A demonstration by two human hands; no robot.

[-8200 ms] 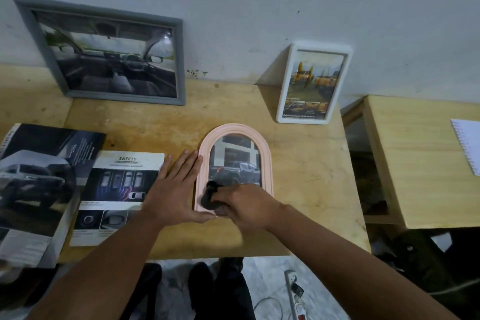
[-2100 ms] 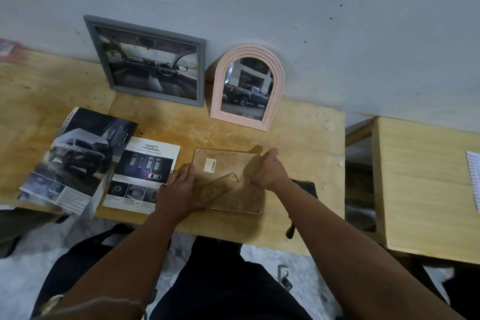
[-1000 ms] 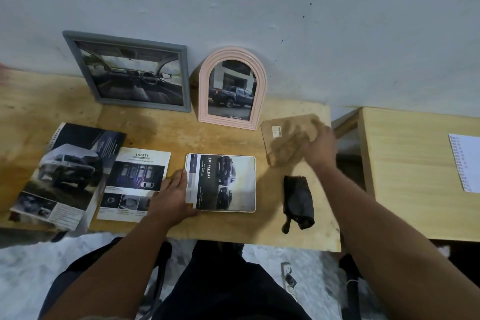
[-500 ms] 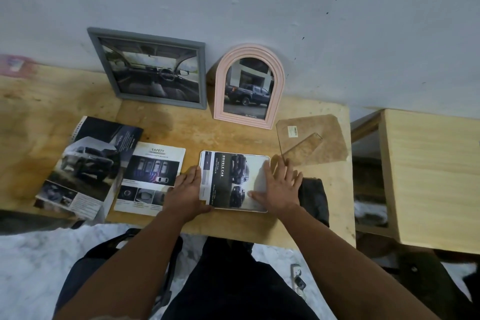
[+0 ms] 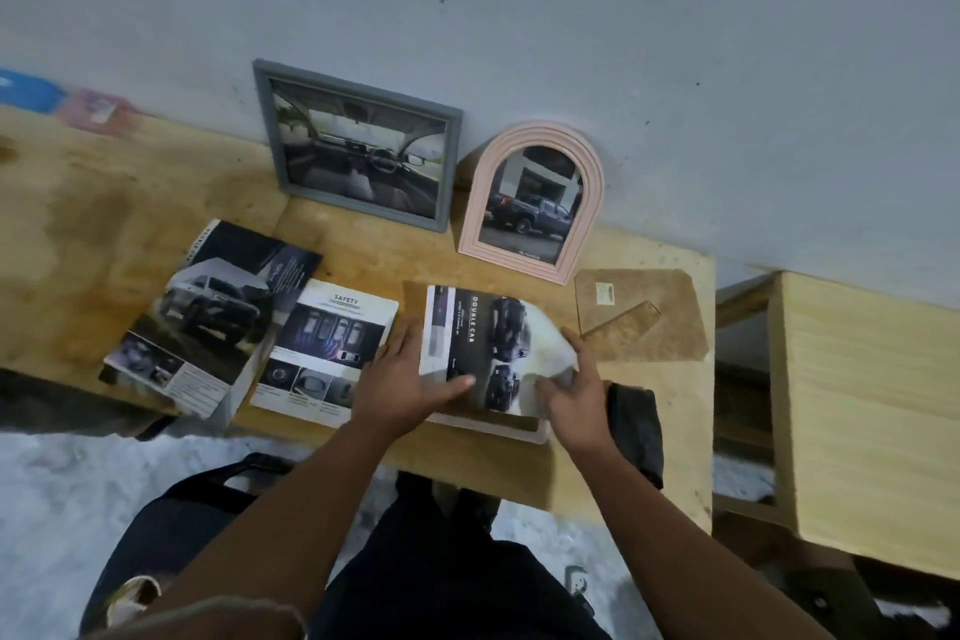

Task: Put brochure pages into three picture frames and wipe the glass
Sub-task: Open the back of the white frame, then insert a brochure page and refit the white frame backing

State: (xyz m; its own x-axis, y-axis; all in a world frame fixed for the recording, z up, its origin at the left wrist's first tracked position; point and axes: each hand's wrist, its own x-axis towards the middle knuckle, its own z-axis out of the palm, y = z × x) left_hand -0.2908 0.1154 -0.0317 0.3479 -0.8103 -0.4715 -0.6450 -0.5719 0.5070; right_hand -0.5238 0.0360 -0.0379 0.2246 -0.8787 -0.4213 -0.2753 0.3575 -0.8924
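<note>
Both hands hold a "Double Cab" brochure page [image 5: 483, 348] lifted off the white frame [image 5: 498, 424], which lies face down near the table's front edge. My left hand [image 5: 402, 382] pinches the page's lower left part with the thumb on top. Along the page's right edge my right hand [image 5: 574, 387] grips it, and the paper curls there. The frame's brown backing board [image 5: 641, 314] with its stand lies to the right. A grey frame [image 5: 358, 146] and a pink arched frame [image 5: 532, 200], both with car pictures, lean on the wall. The black cloth [image 5: 636, 426] lies by my right wrist.
A folded brochure [image 5: 208, 317] and a "Safety" page [image 5: 327, 353] lie left on the wooden table [image 5: 78, 234]. A second wooden table [image 5: 872, 405] stands to the right across a gap. Blurred blue and pink items [image 5: 62, 101] sit far left by the wall.
The backing board was taken off the white frame and laid to the right. Both hands then pressed on the page inside and have now lifted it out of the frame.
</note>
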